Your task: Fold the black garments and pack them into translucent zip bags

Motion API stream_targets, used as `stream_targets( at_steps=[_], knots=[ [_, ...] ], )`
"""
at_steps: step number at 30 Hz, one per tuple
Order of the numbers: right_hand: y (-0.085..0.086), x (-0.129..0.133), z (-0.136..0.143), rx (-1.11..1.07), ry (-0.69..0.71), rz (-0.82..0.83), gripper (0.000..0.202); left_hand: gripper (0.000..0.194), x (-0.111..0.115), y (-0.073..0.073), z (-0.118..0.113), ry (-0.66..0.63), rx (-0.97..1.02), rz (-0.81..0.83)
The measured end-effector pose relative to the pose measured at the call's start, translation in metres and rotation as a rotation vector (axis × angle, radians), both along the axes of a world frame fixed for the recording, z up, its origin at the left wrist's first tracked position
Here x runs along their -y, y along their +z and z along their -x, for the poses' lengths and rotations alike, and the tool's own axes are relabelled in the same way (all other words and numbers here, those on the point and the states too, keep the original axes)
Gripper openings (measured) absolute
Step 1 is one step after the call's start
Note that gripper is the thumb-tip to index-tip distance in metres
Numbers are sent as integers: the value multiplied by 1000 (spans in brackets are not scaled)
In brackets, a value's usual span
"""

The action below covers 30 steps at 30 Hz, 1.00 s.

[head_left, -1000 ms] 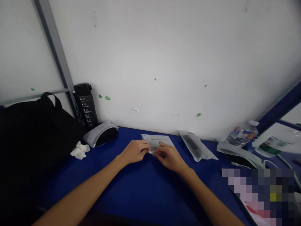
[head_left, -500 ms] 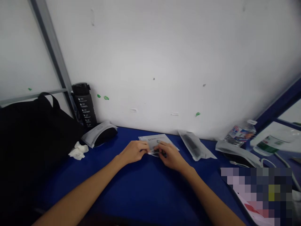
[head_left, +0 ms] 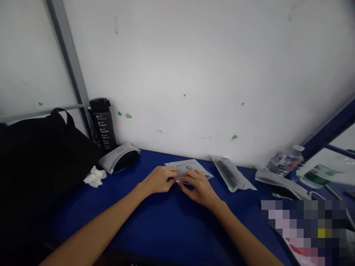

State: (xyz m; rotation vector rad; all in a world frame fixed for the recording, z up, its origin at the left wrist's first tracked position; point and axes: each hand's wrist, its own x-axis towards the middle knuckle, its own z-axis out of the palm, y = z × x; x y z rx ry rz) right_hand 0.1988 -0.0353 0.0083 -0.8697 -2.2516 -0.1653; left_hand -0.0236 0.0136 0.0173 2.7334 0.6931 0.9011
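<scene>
A frosted zip bag [head_left: 194, 166] with dark printing lies on the blue table [head_left: 166, 225], in front of the wall. My left hand [head_left: 161, 178] pinches the bag's near left corner, by a small white slider [head_left: 178, 181]. Fingers of my right hand [head_left: 199, 187] are bent over the near edge of the bag, thumb and fingertips close together at the slider. The two hands' fingertips nearly meet there. Part of the near edge is hidden under my right fingers.
Left: a black bag [head_left: 41, 159], crumpled tissue [head_left: 95, 176], dark bottle [head_left: 103, 125] and filled pouch [head_left: 120, 157]. Right: another pouch [head_left: 231, 173], a pouch with dark contents [head_left: 283, 183], clear bottles [head_left: 284, 160] and a blurred-out flat item [head_left: 302, 229]. A white wall [head_left: 180, 74] stands behind.
My right hand's fingertips have moved left along the bag's near edge to the slider, uncovering more of the print. My left hand keeps its pinch. The view has shifted slightly.
</scene>
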Motion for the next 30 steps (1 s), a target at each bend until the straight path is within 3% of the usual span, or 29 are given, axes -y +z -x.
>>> stream_targets(
  at_steps=[9,14,23,25,28,30],
  knots=[
    [7,-3,2,67,-35,-130,21,23,-3,4,2,-7,138,22],
    [19,-10,-22,18,-124,-158,21,20,-11,14,13,43,260,33],
    [26,-16,-67,-122,-355,-49,19,21,-26,17,27,293,474,-33],
    [30,-13,-68,-183,-327,37,21,21,-26,14,25,324,513,-26],
    [32,-7,-64,-240,-127,377,39,17,-26,10,22,311,551,64],
    [32,-4,-56,-292,-41,510,48,14,-28,7,22,252,518,162]
  ],
)
